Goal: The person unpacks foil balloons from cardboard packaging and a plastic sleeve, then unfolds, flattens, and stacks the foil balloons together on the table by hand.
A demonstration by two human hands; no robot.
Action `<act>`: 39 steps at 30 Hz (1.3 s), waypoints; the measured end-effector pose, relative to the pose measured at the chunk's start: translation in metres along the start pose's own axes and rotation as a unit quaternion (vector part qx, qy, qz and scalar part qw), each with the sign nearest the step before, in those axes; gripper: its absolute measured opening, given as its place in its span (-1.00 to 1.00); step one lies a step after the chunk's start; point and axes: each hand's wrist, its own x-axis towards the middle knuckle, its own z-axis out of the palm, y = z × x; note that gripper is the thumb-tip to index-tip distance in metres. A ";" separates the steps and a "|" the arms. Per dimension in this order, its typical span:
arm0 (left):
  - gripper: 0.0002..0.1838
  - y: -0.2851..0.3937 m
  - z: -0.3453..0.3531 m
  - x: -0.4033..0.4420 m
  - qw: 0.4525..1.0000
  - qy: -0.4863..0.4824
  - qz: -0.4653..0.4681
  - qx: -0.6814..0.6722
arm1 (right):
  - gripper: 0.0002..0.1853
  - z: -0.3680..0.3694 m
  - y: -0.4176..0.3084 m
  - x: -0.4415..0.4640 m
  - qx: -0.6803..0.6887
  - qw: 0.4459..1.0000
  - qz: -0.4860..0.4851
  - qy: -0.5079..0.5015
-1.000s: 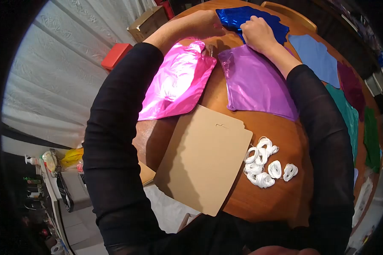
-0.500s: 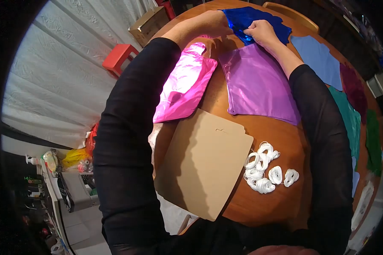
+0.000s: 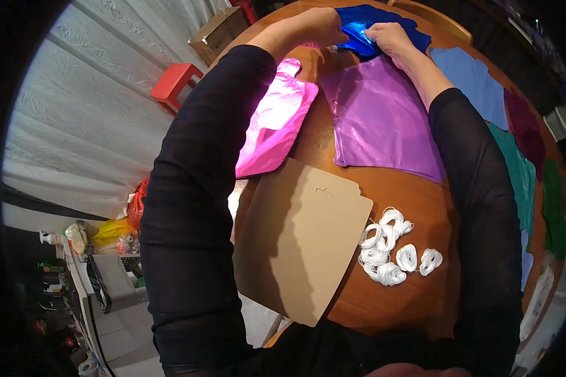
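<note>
At the far side of the wooden table (image 3: 314, 139), my left hand (image 3: 326, 27) and my right hand (image 3: 387, 38) are at a shiny blue foil sheet (image 3: 402, 26). My right hand pinches its near edge. The left fingers curl at its left edge, with the fingertips partly hidden. Nearer to me lies a purple foil sheet (image 3: 387, 122), just below my right hand. A shiny pink foil sheet (image 3: 277, 119) is to its left, partly behind my left sleeve. Brown cardboard (image 3: 302, 239) lies close to my body, beside several white string bundles (image 3: 383, 245).
Along the right side lie a light blue sheet (image 3: 471, 81), a maroon one (image 3: 524, 129), a teal one (image 3: 514, 166) and a green one (image 3: 553, 207). A red stool (image 3: 173, 85) and a cardboard box (image 3: 219, 36) stand at the left. A wooden chair back (image 3: 434, 20) is beyond the table.
My left hand has moved right along the blue sheet's left edge. My right hand has shifted slightly right, and the blue sheet has moved a little right with them.
</note>
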 end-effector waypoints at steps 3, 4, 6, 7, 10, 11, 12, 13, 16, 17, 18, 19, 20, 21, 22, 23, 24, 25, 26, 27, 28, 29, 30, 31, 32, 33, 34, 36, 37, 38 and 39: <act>-0.61 -0.001 -0.002 0.000 1.000 -0.005 0.004 -0.004 | -0.79 0.002 -0.001 0.003 -0.018 1.000 -0.013 0.011; -0.61 -0.001 -0.002 0.000 1.000 -0.008 -0.007 -0.013 | -0.81 0.004 0.000 0.004 -0.008 1.000 -0.015 0.017; -0.61 0.002 0.001 0.000 0.999 -0.014 -0.025 -0.033 | -0.85 0.006 0.003 0.003 0.009 0.999 -0.015 0.031; -0.61 0.003 0.002 0.001 0.998 -0.017 -0.033 -0.043 | -0.87 0.006 0.003 0.003 0.018 0.999 -0.016 0.039; -0.62 0.001 0.003 0.003 0.999 -0.012 -0.021 -0.034 | -0.87 0.003 0.001 0.004 0.007 0.999 -0.009 0.030; -0.63 0.000 0.004 0.004 0.999 -0.009 -0.016 -0.031 | -0.87 0.003 0.000 0.004 0.003 1.000 -0.006 0.023; -0.63 -0.001 0.006 0.005 1.000 -0.006 -0.012 -0.027 | -0.87 0.002 -0.002 0.003 -0.002 1.000 -0.003 0.017; -0.63 -0.001 0.008 0.007 1.000 -0.007 -0.011 -0.027 | -0.88 0.001 -0.004 0.004 -0.006 1.000 -0.001 0.016; -0.69 -0.003 0.014 0.009 1.000 0.025 0.002 0.003 | -0.89 0.002 -0.010 0.000 -0.015 1.000 0.016 0.017; -0.71 -0.004 0.016 0.010 0.999 0.036 0.006 0.013 | -0.89 0.002 -0.012 -0.001 -0.019 0.999 0.022 0.017; -0.71 -0.005 0.018 0.012 0.999 0.041 0.007 0.020 | -0.89 0.001 -0.015 -0.002 -0.024 0.999 0.028 0.019; -0.70 -0.007 0.019 0.013 0.999 0.044 0.006 0.013 | -0.89 0.001 -0.017 -0.003 -0.027 0.999 0.034 0.020; -0.69 -0.007 0.020 0.013 0.999 0.043 0.001 0.003 | -0.89 0.001 -0.019 -0.003 -0.028 0.999 0.039 0.022; -0.68 -0.010 0.024 0.016 0.999 0.041 -0.005 -0.016 | -0.89 0.000 -0.021 -0.004 -0.029 0.998 0.042 0.023; -0.66 -0.013 0.027 0.018 0.998 0.039 -0.014 -0.036 | -0.89 0.001 -0.021 -0.005 -0.027 0.998 0.046 0.025; -0.64 -0.016 0.030 0.022 0.997 0.037 -0.023 -0.061 | -0.88 0.000 -0.022 -0.007 -0.028 0.998 0.048 0.023; -0.62 -0.020 0.033 0.025 0.995 0.036 -0.032 -0.088 | -0.88 -0.001 -0.022 -0.008 -0.030 0.998 0.050 0.020; -0.60 -0.024 0.037 0.030 0.992 0.036 -0.041 -0.115 | -0.87 -0.002 -0.023 -0.009 -0.031 0.998 0.052 0.015; -0.57 -0.028 0.040 0.034 0.988 0.034 -0.046 -0.141 | -0.86 -0.002 -0.025 -0.010 -0.033 0.998 0.054 0.010; -0.55 -0.027 0.040 0.033 0.985 0.034 -0.050 -0.164 | -0.85 -0.002 -0.025 -0.010 -0.034 0.998 0.055 0.006; -0.59 -0.025 0.038 0.035 0.980 0.030 -0.052 -0.191 | -0.85 -0.003 -0.026 -0.009 -0.035 0.998 0.055 0.008; -0.62 -0.024 0.036 0.037 0.974 0.026 -0.054 -0.218 | -0.84 -0.003 -0.026 -0.009 -0.021 0.998 0.052 0.014; -0.68 -0.018 0.034 0.036 0.961 0.017 -0.060 -0.271 | -0.84 -0.003 -0.025 -0.009 -0.007 0.999 0.050 0.019; -0.69 -0.015 0.033 0.032 0.958 0.017 -0.058 -0.282 | -0.83 -0.001 -0.023 -0.010 0.008 0.999 0.049 0.023; -0.69 -0.010 0.033 0.029 0.961 0.017 -0.051 -0.273 | -0.82 0.000 -0.022 -0.010 0.024 0.998 0.048 0.027; -0.70 -0.007 0.034 0.027 0.967 0.017 -0.044 -0.252 | -0.82 0.001 -0.021 -0.010 0.025 0.998 0.049 0.026; -0.70 -0.004 0.034 0.025 0.974 0.018 -0.035 -0.225 | -0.82 0.002 -0.020 -0.010 0.022 0.998 0.046 0.027; -0.71 0.005 0.035 0.022 0.987 0.017 -0.015 -0.161 | -0.81 0.000 -0.018 -0.009 0.014 0.999 0.040 0.029; -0.71 0.010 0.036 0.022 0.992 0.017 -0.004 -0.126 | -0.81 -0.001 -0.016 -0.007 0.010 0.999 0.037 0.030; -0.72 0.015 0.037 0.022 0.996 0.015 0.006 -0.090 | -0.81 -0.003 -0.014 -0.007 0.008 0.999 0.037 0.030; -0.72 0.020 0.038 0.022 0.998 0.012 0.017 -0.056 | -0.83 -0.006 -0.006 -0.005 0.028 0.999 0.017 0.015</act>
